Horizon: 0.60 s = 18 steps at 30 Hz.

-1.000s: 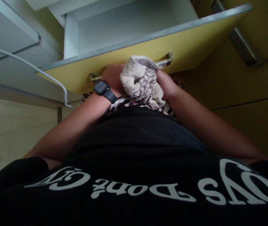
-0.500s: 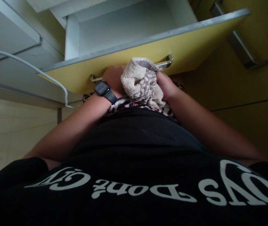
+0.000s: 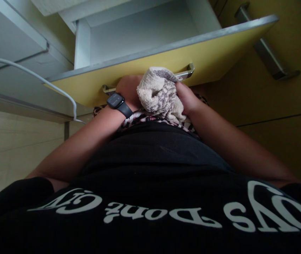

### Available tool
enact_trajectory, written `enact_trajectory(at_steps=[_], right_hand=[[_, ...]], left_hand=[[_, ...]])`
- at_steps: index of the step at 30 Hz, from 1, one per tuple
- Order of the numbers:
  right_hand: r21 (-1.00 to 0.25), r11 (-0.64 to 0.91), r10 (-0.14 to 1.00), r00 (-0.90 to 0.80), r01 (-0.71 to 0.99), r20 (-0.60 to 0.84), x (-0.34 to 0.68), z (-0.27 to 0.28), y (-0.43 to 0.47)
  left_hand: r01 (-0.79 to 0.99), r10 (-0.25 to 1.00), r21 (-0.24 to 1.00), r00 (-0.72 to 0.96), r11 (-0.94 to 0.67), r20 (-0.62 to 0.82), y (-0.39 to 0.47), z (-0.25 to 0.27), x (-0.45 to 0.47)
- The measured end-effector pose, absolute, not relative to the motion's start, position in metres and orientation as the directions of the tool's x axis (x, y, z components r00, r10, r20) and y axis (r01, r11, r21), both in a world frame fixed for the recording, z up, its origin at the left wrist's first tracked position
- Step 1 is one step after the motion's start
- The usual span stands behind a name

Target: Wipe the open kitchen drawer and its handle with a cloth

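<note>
A bunched terry towel, cream with grey-brown patterning, is held up in front of my waist, between my two hands. My left hand, with a black smartwatch on its wrist, grips the towel from the left; its fingers are hidden behind the cloth. From the other side my right hand holds the towel, its fingers covered by the folds. Just beyond the hands is the yellow front of a pulled-out drawer, and its metal handle is partly hidden by the towel and my left hand.
The drawer's pale inside faces up ahead of me. A white cable curves across the left side, in front of a white cabinet. At right stands a yellow cabinet front with a long metal handle. Light floor shows lower left.
Both hands keep their hold on the towel with almost no movement. The view of the drawer has shifted very slightly.
</note>
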State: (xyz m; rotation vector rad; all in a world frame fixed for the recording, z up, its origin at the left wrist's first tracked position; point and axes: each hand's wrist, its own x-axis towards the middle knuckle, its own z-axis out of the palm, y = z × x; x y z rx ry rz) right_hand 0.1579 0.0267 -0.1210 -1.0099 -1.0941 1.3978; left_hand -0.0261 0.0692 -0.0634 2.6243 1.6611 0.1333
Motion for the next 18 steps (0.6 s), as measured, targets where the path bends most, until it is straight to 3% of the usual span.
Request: enact_trajectory(at_steps=[18], right_hand=[[-0.963, -0.097, 0.99, -0.122, -0.251, -0.068, 0.155, -0.111, 0.021]], left_hand=[[0.913, 0.915, 0.064, 0.4, -0.403, 0.053, 0.063, -0.053, -0.023]])
